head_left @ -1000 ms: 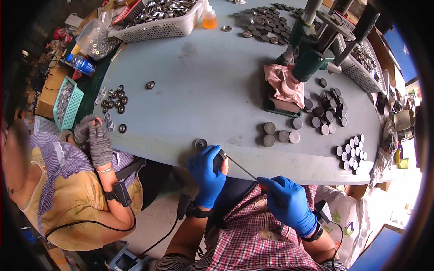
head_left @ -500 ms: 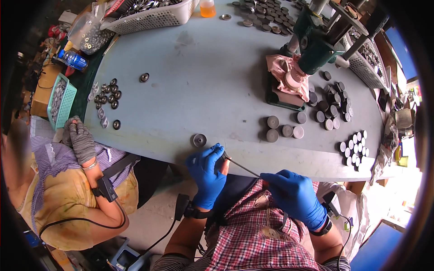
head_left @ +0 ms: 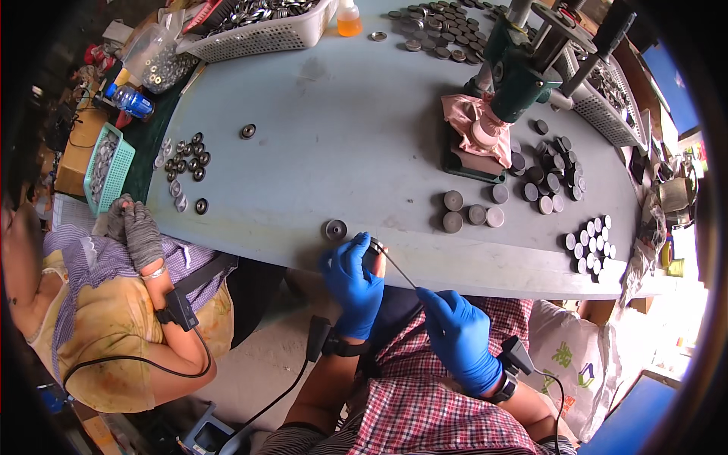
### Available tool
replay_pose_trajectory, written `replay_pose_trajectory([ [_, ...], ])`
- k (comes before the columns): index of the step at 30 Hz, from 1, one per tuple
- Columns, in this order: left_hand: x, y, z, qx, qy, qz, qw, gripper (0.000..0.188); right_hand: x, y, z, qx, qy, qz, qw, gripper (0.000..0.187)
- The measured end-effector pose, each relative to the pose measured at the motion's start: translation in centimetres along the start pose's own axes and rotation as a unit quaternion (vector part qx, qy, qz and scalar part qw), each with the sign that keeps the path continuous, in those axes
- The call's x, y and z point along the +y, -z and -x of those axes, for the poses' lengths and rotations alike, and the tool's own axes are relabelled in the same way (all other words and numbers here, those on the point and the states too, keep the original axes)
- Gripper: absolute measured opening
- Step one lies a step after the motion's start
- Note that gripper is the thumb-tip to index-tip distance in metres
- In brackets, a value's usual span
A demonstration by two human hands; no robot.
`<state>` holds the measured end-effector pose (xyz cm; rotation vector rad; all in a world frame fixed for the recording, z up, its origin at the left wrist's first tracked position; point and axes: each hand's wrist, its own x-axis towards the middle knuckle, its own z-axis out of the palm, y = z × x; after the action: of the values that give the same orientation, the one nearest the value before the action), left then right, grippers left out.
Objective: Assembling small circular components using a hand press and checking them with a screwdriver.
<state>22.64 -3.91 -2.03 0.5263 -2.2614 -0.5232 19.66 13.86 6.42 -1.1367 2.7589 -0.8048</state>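
Both my hands wear blue gloves at the near edge of the grey table (head_left: 326,114). My left hand (head_left: 353,282) grips a small dark round metal part (head_left: 373,252) just off the table edge. My right hand (head_left: 459,337) holds a thin metal pick (head_left: 400,271) whose tip reaches into that part. A single round ring-shaped part (head_left: 335,229) lies on the table just beyond my left hand.
A green press (head_left: 516,68) stands on a pink cloth (head_left: 470,125). Several dark discs (head_left: 546,171) and small pieces (head_left: 588,239) lie to the right. A white basket (head_left: 258,26), an orange bottle (head_left: 349,19) stand far back. A person's gloved hands (head_left: 133,227) work at left, near parts (head_left: 186,163).
My hands stayed together on the part and pick, shifting slightly. The person at left drew their gloved hands back from the table toward their body.
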Motion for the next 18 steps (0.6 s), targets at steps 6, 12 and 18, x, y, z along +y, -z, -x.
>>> replay_pose_trajectory([
  [6, -0.5, 1.6, -0.2, -0.035, 0.100, 0.183, 0.977, 0.041, 2.4, 6.5, -2.0, -0.081, -0.071, -0.255, 0.961, 0.027],
  [12, 3.1, 3.8, -3.0, -0.120, 0.316, 0.501, 0.797, 0.046, 1.8, 8.1, -0.4, -0.058, 0.051, -0.095, 0.992, 0.036],
  [18, 3.2, 4.0, -2.5, -0.159, 0.297, 0.502, 0.796, 0.040, 1.7, 8.5, -0.2, -0.033, 0.115, 0.015, 0.993, 0.049],
])
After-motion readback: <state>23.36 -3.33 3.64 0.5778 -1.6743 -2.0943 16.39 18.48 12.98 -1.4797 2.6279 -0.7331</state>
